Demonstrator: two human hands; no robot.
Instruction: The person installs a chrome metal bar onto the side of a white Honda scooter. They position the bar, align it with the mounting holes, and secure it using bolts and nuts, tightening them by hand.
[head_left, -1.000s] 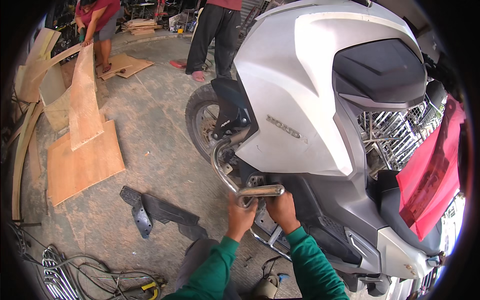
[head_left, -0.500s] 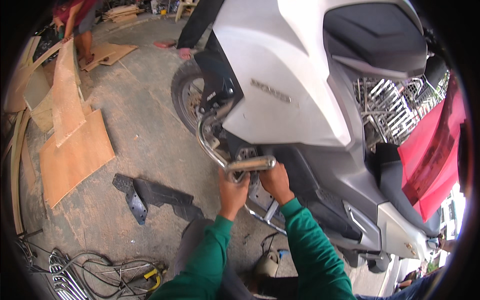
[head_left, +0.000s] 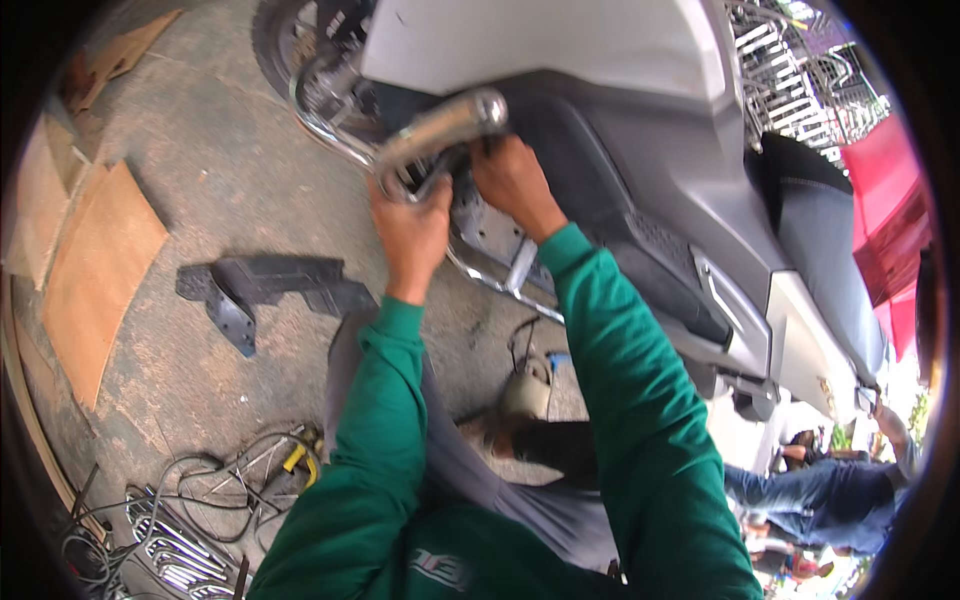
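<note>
- Clasping at its lower bend: chrome bar is gripped by the curled left hand.
- Right hand: fingers curled, set just below the bar's free end; what is pinched cannot be told.
- Chrome bar: positioned beside the motorcycle.
- Black panel: laid on the floor, left of the hands.
</note>
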